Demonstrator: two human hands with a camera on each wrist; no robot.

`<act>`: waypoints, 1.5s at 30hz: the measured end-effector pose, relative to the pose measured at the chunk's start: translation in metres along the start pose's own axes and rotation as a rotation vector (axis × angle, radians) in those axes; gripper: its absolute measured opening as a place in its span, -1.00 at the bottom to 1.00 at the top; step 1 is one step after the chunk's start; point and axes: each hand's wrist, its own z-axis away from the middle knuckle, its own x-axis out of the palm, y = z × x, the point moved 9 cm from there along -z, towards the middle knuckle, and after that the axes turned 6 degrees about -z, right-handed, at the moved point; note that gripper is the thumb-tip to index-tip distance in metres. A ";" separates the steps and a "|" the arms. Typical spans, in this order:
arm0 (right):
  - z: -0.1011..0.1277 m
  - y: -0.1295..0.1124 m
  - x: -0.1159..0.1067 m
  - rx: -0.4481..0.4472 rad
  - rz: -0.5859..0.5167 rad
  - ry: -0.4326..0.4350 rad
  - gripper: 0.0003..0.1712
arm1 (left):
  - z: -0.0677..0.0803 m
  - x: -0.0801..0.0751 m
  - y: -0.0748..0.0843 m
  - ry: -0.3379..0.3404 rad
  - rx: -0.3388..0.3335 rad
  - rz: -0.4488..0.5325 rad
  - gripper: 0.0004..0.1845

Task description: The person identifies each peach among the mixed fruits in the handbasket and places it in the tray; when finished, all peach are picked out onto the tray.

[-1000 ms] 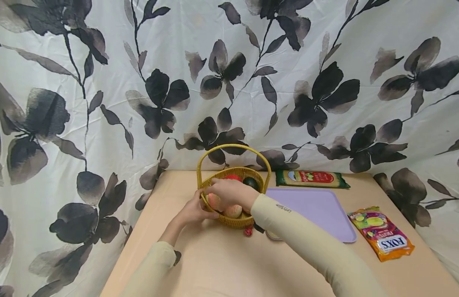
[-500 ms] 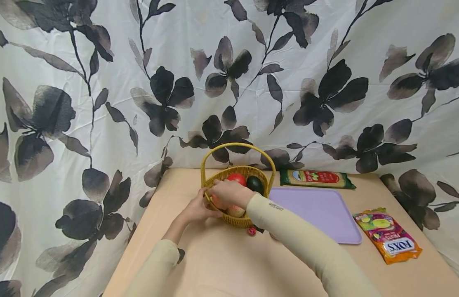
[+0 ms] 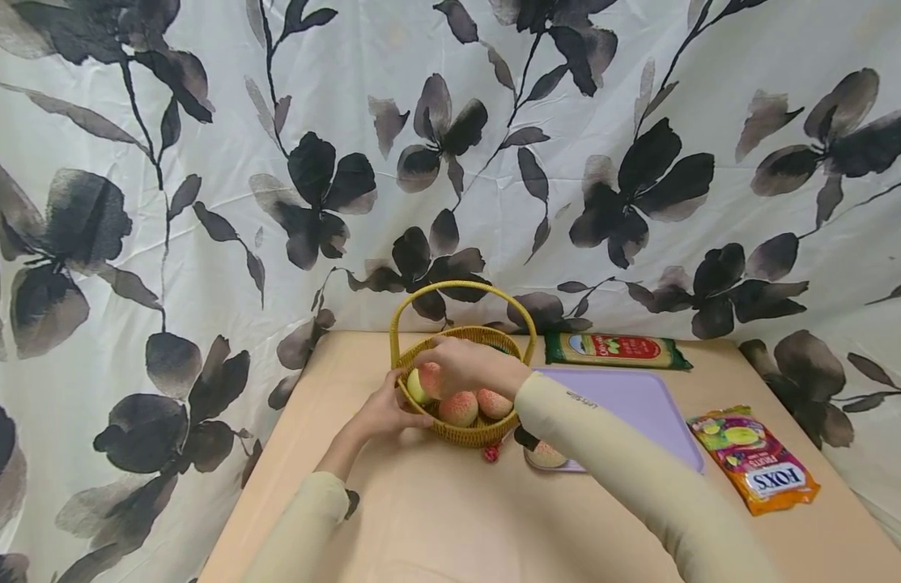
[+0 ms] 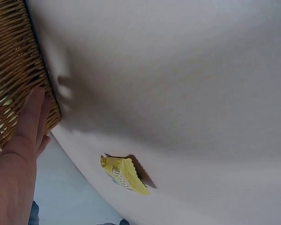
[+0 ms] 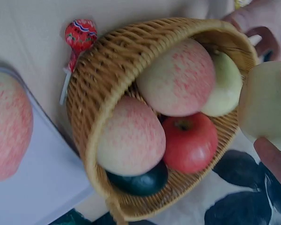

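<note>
A yellow wicker basket (image 3: 465, 437) with a tall hoop handle stands at the table's far middle. My left hand (image 3: 384, 407) holds its left side, fingers lying against the weave in the left wrist view. Above the basket's left part, my right hand (image 3: 457, 364) grips a pale peach (image 5: 264, 105), fingers and thumb on opposite sides. Inside the basket lie two pink-speckled peaches (image 5: 175, 77), a red apple (image 5: 189, 143), a pale green fruit (image 5: 222, 86) and a dark green, avocado-like fruit (image 5: 140, 180). In the head view, my right hand hides the apple.
Right of the basket lies a lavender tray (image 3: 625, 405), with a peach (image 3: 546, 455) on its near left corner. A green pasta-like packet (image 3: 618, 351), a FOX'S candy bag (image 3: 756, 461), a red lollipop (image 5: 81, 35) and a yellow wrapped candy (image 4: 124, 173) lie about the table.
My right hand has risen slightly and moved right, lifting a peach from the basket's left side and uncovering the pale green fruit. My left hand stays at the basket.
</note>
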 end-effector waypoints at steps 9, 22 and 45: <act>0.065 0.018 -0.040 -0.042 -0.090 0.120 -0.38 | -0.004 -0.003 -0.003 0.017 -0.006 -0.019 0.33; 0.179 0.094 -0.050 0.135 -0.177 0.282 -0.36 | -0.001 0.000 -0.003 0.006 -0.016 0.002 0.32; 0.248 0.172 0.052 0.216 -0.239 0.388 -0.33 | -0.002 -0.001 0.000 0.030 0.007 0.011 0.31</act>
